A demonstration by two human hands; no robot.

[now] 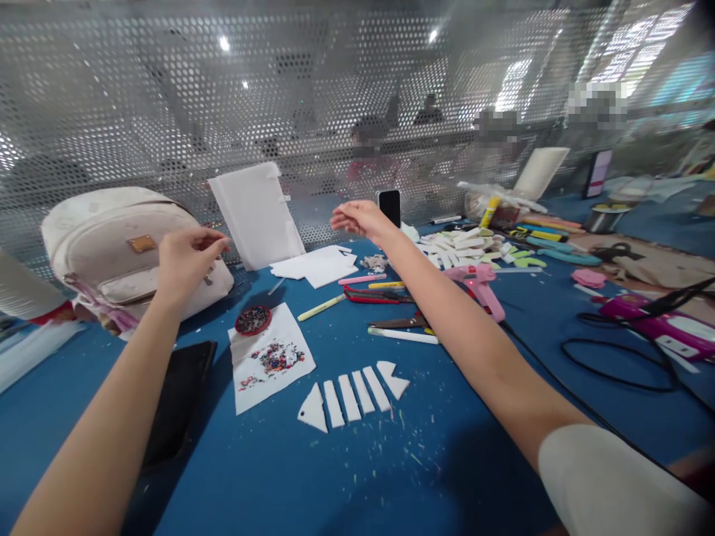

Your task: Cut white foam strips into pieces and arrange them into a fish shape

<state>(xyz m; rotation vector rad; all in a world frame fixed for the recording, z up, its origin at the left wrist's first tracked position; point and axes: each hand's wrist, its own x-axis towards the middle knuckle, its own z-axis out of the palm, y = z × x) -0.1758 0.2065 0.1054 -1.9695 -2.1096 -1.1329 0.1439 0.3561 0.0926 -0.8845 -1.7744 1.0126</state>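
Observation:
Raised in front of the pale backpack, my left hand has its thumb and fingertips close together in a pinch; anything between them is too small to make out. My right hand is in the air left of a standing phone, its fingers loosely bent, nothing visible in it. Between my forearms, white foam pieces lie in a row in a fish shape: a head with a small hole, several strips and a tail. Left of them is a white paper with scattered coloured beads and a red round dish of dark beads.
The backpack and a dark tablet are on the left. Scissors, markers and a pink glue gun lie by my right forearm. White scraps and a purple power strip with black cable are farther right.

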